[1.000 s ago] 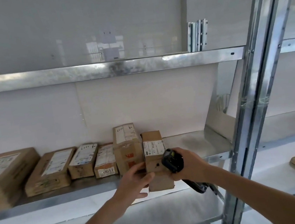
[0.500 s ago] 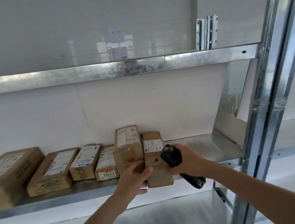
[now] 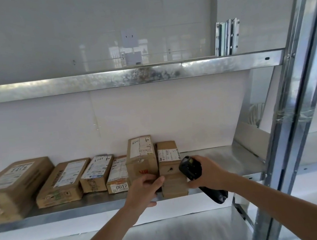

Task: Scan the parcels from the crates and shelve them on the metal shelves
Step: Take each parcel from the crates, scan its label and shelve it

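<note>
RISK: small cardboard parcel (image 3: pixel 172 174) overhangs the middle shelf (image 3: pixel 217 157) edge, could tip off if released | GRIP: left hand (image 3: pixel 143 188) fingers press its left face; right hand (image 3: pixel 209 170) grips barcode scanner (image 3: pixel 191 167), steadies parcel | AROUND: taller parcel (image 3: pixel 141 157) touching left, "0017" parcel (image 3: pixel 118 175) beyond; upright post (image 3: pixel 292 124) right.

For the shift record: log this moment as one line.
step: shelving parcel | left hand: touches parcel's left side | right hand: grips scanner, steadies parcel | parcel: overhangs shelf edge
</note>
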Demonstrator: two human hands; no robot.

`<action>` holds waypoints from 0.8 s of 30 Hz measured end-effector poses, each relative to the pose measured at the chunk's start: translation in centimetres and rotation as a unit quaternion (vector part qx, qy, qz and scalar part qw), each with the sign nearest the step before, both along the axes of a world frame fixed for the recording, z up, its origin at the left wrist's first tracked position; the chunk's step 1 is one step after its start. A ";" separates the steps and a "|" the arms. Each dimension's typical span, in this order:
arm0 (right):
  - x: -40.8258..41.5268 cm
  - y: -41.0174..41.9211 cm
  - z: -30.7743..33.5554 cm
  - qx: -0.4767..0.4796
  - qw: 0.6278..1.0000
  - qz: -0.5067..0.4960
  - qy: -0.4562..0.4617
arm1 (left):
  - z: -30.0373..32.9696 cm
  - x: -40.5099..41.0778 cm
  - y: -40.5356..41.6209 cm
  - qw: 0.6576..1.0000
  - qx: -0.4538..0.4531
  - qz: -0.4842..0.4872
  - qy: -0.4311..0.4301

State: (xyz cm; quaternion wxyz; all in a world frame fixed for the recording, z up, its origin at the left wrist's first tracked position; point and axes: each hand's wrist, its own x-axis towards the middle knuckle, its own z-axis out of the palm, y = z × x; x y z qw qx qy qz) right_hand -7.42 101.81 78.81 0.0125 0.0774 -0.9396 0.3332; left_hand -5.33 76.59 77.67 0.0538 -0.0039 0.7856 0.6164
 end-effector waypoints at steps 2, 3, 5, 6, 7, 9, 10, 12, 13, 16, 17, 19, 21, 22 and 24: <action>0.9 0.6 0.4 0.016 1.000 -0.003 -0.003 | 0.4 0.2 -0.9 1.000 -0.010 0.003 0.014; 1.4 0.9 0.9 0.021 1.000 -0.006 -0.001 | 0.7 0.5 -1.3 1.000 -0.016 0.005 0.026; 2.5 1.1 2.4 0.037 0.999 -0.020 0.014 | 1.6 1.0 -2.5 0.997 -0.051 0.001 0.063; 3.1 0.9 3.3 0.049 0.998 -0.027 0.024 | 2.2 1.3 -3.0 0.994 -0.072 -0.002 0.085; 3.7 0.6 4.1 0.057 0.997 -0.030 0.035 | 2.7 1.6 -3.8 0.990 -0.088 -0.007 0.108; 4.8 -0.5 5.8 0.066 0.996 -0.030 0.055 | 3.8 2.5 -5.4 0.983 -0.104 -0.010 0.152; 5.5 -1.4 6.7 0.073 0.995 -0.027 0.063 | 4.2 3.1 -6.4 0.980 -0.109 -0.008 0.165; 6.9 -4.1 8.5 0.087 0.994 -0.012 0.064 | 5.1 4.4 -9.0 0.976 -0.123 -0.009 0.181; 7.5 -5.8 9.2 0.089 0.994 0.000 0.064 | 5.4 5.1 -10.5 0.973 -0.133 -0.009 0.189; 9.3 -12.4 11.0 0.077 0.994 0.047 0.062 | 6.1 7.0 -15.9 0.963 -0.155 0.010 0.221; 9.7 -14.9 11.3 0.073 0.993 0.063 0.063 | 6.3 7.7 -18.0 0.960 -0.163 0.026 0.224; 10.3 -20.1 11.5 0.071 0.991 0.097 0.060 | 6.9 10.0 -22.3 0.958 -0.167 0.042 0.230; 10.6 -26.3 11.2 0.057 0.988 0.135 0.057 | 7.4 13.1 -27.8 0.954 -0.172 0.056 0.239; 10.8 -29.8 10.9 0.055 0.985 0.152 0.062 | 7.4 14.8 -31.0 0.952 -0.181 0.069 0.237; 11.3 -37.2 10.1 0.063 0.978 0.185 0.067 | 6.7 18.1 -38.0 0.943 -0.216 0.119 0.223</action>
